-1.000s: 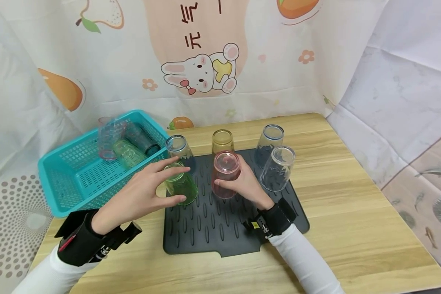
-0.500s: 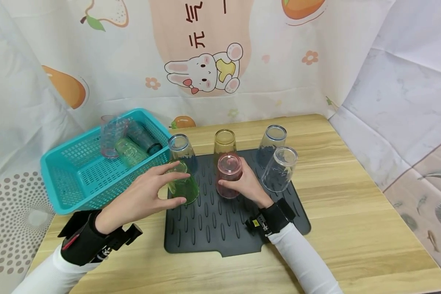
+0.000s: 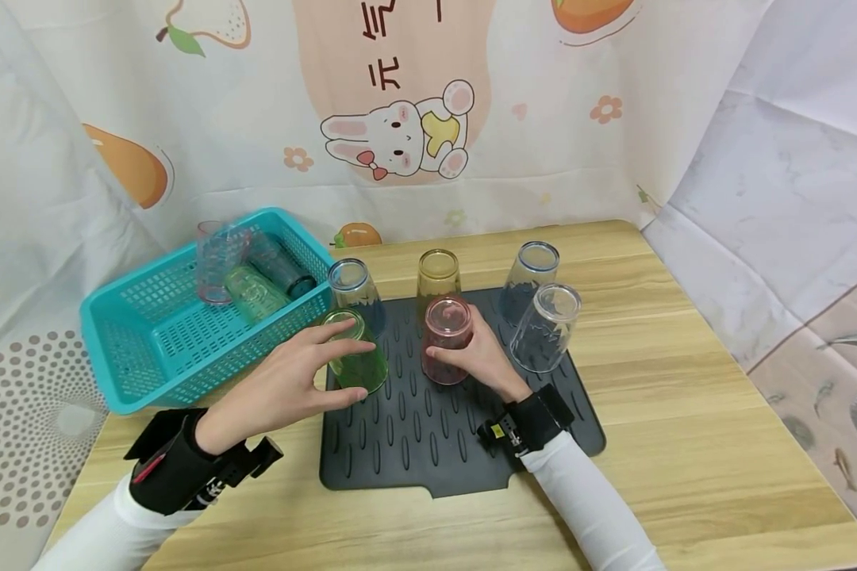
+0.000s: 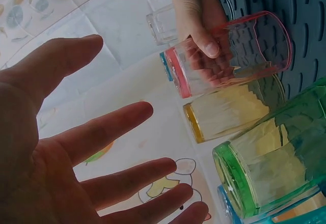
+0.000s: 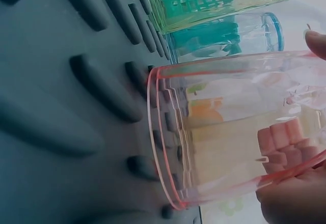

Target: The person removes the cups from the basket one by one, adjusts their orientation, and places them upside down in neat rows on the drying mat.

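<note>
My right hand [image 3: 482,357] grips a pink glass [image 3: 443,361], thumb on the near side and fingers round the far side. The glass stands upside down on the dark ridged drying mat [image 3: 400,468]; its rim meets the ridges in the right wrist view. Spread fingers mark my left hand [image 3: 286,388], close beside an upside-down green glass [image 3: 360,369]. A gap shows between that hand and the green glass [image 4: 275,152] in the left wrist view. Behind the pink glass stands a yellow glass [image 3: 439,277]. Two more glasses, blue-rimmed [image 3: 532,274] and clear [image 3: 546,329], stand on the right.
A turquoise basket [image 3: 136,365] at the left holds a pinkish glass [image 3: 213,266], a pale green glass [image 3: 253,293] and a dark glass [image 3: 282,266]. A bluish glass [image 3: 357,293] stands behind the green one. The wooden table [image 3: 685,396] extends right.
The pink glass has come down slightly onto the mat, still in my right hand. My left hand has shifted a little to the right, fingers still spread. The view has drifted slightly.
</note>
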A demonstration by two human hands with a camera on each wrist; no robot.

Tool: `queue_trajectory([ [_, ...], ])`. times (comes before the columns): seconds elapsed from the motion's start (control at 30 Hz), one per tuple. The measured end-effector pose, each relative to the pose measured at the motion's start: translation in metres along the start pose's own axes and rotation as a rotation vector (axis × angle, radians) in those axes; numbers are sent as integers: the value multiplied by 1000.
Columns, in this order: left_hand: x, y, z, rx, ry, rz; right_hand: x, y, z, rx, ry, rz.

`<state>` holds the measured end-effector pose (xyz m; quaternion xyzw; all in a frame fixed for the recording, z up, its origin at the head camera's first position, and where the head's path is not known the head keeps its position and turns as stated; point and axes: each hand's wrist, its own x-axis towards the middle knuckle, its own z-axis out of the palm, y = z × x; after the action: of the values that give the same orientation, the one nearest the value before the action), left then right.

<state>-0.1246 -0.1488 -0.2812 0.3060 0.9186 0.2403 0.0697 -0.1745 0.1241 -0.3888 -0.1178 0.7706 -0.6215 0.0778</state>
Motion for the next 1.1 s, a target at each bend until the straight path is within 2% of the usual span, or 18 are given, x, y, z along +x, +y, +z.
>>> queue_trajectory([
  [0.53,0,0,4,-23,-17,-2,1,2,-1,-13,3,-1],
  [0.93,1,2,7,-3,2,-1,-1,1,-1,-13,7,-2],
  [1.1,0,2,8,2,12,14,7,23,-2,-4,10,-2],
])
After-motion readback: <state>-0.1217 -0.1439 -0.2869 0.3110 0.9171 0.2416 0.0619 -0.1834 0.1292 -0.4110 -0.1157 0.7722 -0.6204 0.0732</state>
